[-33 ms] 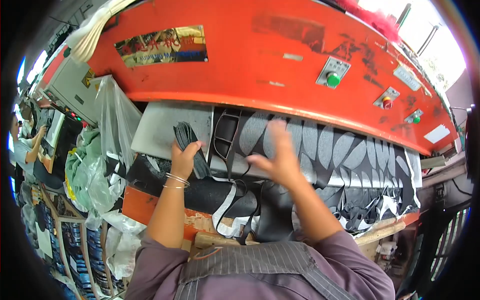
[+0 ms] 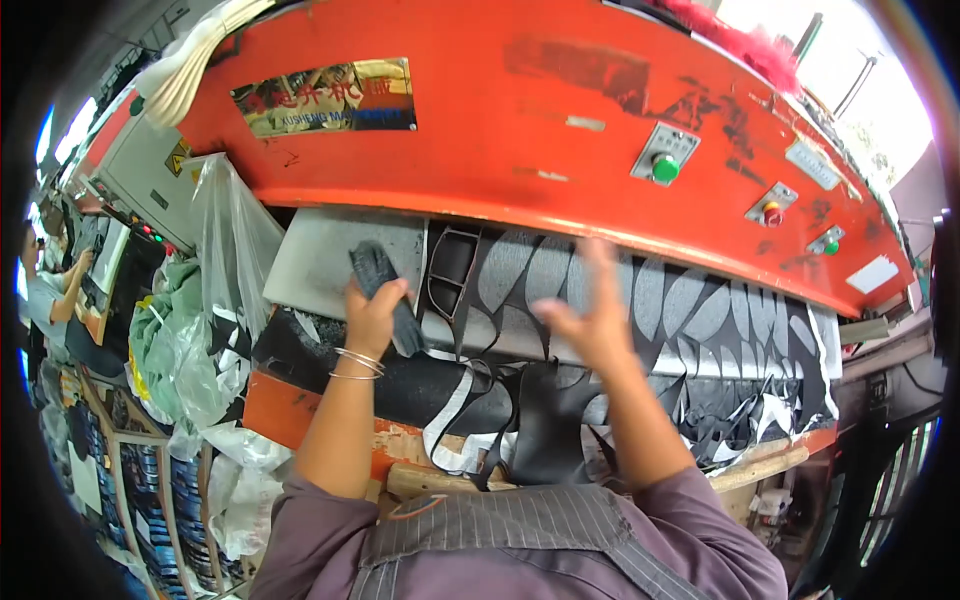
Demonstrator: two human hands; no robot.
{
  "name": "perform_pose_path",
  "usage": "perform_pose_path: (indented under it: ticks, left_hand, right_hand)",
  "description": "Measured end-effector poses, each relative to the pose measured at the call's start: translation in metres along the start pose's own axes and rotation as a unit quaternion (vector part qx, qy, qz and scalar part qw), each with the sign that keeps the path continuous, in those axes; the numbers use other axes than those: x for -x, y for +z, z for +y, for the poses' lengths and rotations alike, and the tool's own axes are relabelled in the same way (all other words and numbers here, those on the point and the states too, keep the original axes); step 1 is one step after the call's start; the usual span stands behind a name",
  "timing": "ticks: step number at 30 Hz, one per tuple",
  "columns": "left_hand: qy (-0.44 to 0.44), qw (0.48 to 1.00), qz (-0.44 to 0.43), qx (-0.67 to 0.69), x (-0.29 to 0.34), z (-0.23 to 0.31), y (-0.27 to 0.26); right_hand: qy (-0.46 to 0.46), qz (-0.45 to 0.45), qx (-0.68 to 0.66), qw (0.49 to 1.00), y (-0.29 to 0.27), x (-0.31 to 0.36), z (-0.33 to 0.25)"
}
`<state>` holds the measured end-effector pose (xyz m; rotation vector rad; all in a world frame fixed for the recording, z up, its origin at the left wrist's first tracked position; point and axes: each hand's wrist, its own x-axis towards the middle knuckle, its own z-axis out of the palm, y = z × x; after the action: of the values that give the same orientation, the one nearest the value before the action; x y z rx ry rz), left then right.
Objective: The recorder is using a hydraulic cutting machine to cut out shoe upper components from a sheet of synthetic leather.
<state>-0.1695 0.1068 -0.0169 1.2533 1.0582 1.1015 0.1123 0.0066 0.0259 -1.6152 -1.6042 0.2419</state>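
My left hand [image 2: 373,312] is wrapped round a stack of long dark cut pieces [image 2: 405,330], above the left part of a pale grey board [image 2: 320,240]. To its right lies a metal-edged cutting die [image 2: 455,262] with curved sides and crossbars. My right hand [image 2: 597,325] is blurred, with the thumb apart from the fingers and nothing seen in it. It hovers over a black sheet [image 2: 632,285] marked by several grey leaf-shaped areas [image 2: 650,295]. Whether it touches the sheet I cannot tell.
A red machine beam [image 2: 480,130] spans the far side, bearing a green button [image 2: 665,167] and a red knob [image 2: 772,213]. Black offcut strips [image 2: 740,425] hang at the front edge. Plastic bags [image 2: 190,350] stand at left; another person [image 2: 55,290] works beyond.
My right hand has moved a little to the right over the black sheet. The stack in my left hand looks turned slightly, its layered ends less fanned out.
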Motion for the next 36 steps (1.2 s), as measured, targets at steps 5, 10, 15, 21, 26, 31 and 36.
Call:
perform_pose_path:
  ticks: [5, 10, 15, 21, 26, 31, 36]
  left_hand:
    - [0.073, 0.955, -0.204, -0.203, 0.022, 0.068, 0.136]
    - [0.325, 0.906, -0.247, -0.114, 0.057, 0.108, 0.246]
    - [0.489, 0.818, -0.149, -0.263, 0.065, 0.126, 0.261]
    - [0.305, 0.862, -0.291, -0.282, 0.126, 0.097, 0.18]
    - [0.06, 0.784, -0.346, -0.511, 0.184, 0.059, 0.047]
    - [0.063, 0.805, -0.289, -0.515, 0.233, 0.023, 0.017]
    - [0.068, 0.827, -0.2, -0.52, 0.242, 0.01, 0.014]
  right_hand:
    - [0.105, 0.461, 0.0, 0.881, -0.206, -0.003, 0.124]
    - [0.261, 0.579, 0.104, 0.765, -0.358, -0.001, 0.185]
    - [0.272, 0.616, 0.09, 0.734, -0.35, 0.017, 0.194]
    - [0.2, 0.501, -0.12, 0.834, -0.364, 0.094, 0.162]
    - [0.149, 0.517, -0.078, 0.839, -0.355, 0.104, 0.117]
    - [-0.042, 0.54, -0.01, 0.841, -0.238, 0.056, 0.022]
    - [-0.09, 0.295, -0.137, 0.941, -0.032, 0.036, -0.098]
